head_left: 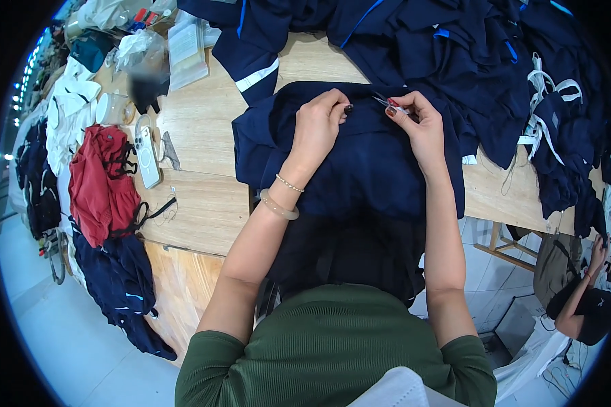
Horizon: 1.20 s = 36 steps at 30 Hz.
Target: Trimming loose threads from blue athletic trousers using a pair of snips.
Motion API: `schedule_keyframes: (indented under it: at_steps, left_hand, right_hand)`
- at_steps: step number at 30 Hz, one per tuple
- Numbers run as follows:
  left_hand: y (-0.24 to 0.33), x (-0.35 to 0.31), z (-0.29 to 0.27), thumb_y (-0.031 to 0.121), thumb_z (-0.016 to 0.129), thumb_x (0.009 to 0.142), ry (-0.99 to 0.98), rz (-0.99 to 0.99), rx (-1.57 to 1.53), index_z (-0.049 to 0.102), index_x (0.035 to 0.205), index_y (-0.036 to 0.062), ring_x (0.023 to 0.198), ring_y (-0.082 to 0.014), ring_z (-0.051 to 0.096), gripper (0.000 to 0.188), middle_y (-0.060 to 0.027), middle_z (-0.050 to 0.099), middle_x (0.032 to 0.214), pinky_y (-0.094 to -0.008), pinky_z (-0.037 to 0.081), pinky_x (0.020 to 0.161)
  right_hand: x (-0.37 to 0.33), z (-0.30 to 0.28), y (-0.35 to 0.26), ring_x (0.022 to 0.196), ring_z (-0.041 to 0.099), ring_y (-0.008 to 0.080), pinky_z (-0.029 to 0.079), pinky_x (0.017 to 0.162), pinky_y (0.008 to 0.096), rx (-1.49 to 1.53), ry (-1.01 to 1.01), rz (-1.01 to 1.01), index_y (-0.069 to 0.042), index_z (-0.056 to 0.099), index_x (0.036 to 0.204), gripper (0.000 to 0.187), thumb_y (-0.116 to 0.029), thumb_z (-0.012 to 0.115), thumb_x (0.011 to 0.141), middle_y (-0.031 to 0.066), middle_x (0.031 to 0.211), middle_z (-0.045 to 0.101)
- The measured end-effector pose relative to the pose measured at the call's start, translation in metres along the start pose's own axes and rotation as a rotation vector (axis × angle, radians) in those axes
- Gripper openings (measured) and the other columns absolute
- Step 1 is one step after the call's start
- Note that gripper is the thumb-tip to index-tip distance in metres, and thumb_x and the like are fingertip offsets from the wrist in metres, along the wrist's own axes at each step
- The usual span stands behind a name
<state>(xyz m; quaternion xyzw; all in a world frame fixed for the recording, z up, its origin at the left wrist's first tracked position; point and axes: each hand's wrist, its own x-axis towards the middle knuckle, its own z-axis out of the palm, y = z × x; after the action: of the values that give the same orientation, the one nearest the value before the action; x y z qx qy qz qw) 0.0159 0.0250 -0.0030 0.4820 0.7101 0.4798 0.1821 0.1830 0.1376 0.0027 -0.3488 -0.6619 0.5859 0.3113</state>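
Navy cloth garment (373,166) underlies your narrowly pinched left hand (316,129) and right hand (425,127) holding pointed metal snips (380,101), crumpled navy clothing (421,47) crowding the pale wooden table (197,197) beyond.

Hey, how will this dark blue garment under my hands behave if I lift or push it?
The garment would probably sag, since its cloth bends into soft folds. It seems unlikely to roll, lying spread out broadly. Its matte surface suggests it may not slip easily.
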Motion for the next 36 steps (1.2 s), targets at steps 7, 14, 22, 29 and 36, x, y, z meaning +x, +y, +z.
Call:
schedule_keyframes:
  at_steps: [7, 14, 22, 29, 36]
  left_hand:
    - [0.01, -0.001, -0.007, -0.004, 0.054, 0.094, -0.045, 0.055, -0.062, 0.058, 0.098, -0.0049, 0.076, -0.0161, 0.068, 0.006, -0.0106, 0.067, 0.089, -0.025, 0.057, 0.071]
    - [0.011, 0.006, -0.007, -0.004, 0.051, 0.095, -0.095, 0.05, 0.068, 0.057, 0.098, -0.0039, 0.08, -0.0203, 0.07, 0.006, -0.0131, 0.068, 0.091, -0.0282, 0.058, 0.072]
    - [0.01, 0.009, -0.005, -0.002, 0.053, 0.095, -0.102, 0.038, 0.106, 0.057, 0.097, -0.0031, 0.079, -0.0243, 0.072, 0.005, -0.0152, 0.07, 0.087, -0.0306, 0.058, 0.07]
    - [0.006, 0.009, -0.002, 0.006, 0.058, 0.093, -0.042, 0.078, 0.071, 0.056, 0.09, 0.0009, 0.073, -0.0372, 0.065, 0.006, -0.0168, 0.064, 0.075, -0.0431, 0.051, 0.063]
    - [0.006, 0.009, -0.002, 0.006, 0.059, 0.093, -0.046, 0.077, 0.069, 0.056, 0.09, 0.0007, 0.072, -0.0355, 0.066, 0.007, -0.0162, 0.064, 0.074, -0.0412, 0.051, 0.062]
  right_hand:
    - [-0.003, 0.003, -0.008, 0.07, 0.055, 0.0152, 0.045, 0.069, 0.0277, -0.272, 0.009, -0.12, -0.001, 0.065, 0.091, 0.019, -0.008, 0.077, 0.078, 0.0053, 0.081, 0.064]
    - [-0.007, 0.006, -0.032, 0.08, 0.054, 0.0241, 0.046, 0.07, 0.0339, -0.688, 0.014, -0.38, -0.003, 0.062, 0.086, 0.018, -0.009, 0.075, 0.075, 0.0042, 0.081, 0.06]
    - [0.0, 0.012, -0.04, 0.083, 0.055, 0.0231, 0.048, 0.073, 0.0344, -0.953, -0.091, -0.534, -0.007, 0.062, 0.087, 0.019, -0.012, 0.075, 0.074, 0.0026, 0.084, 0.057]
    - [0.002, 0.018, -0.05, 0.083, 0.055, 0.0228, 0.048, 0.072, 0.034, -1.034, -0.1, -0.535, -0.006, 0.062, 0.085, 0.018, -0.01, 0.075, 0.073, 0.0029, 0.083, 0.059]
    - [0.004, 0.021, -0.05, 0.082, 0.056, 0.0222, 0.049, 0.071, 0.034, -1.074, -0.134, -0.553, -0.007, 0.063, 0.084, 0.016, -0.009, 0.074, 0.073, 0.0032, 0.081, 0.059]
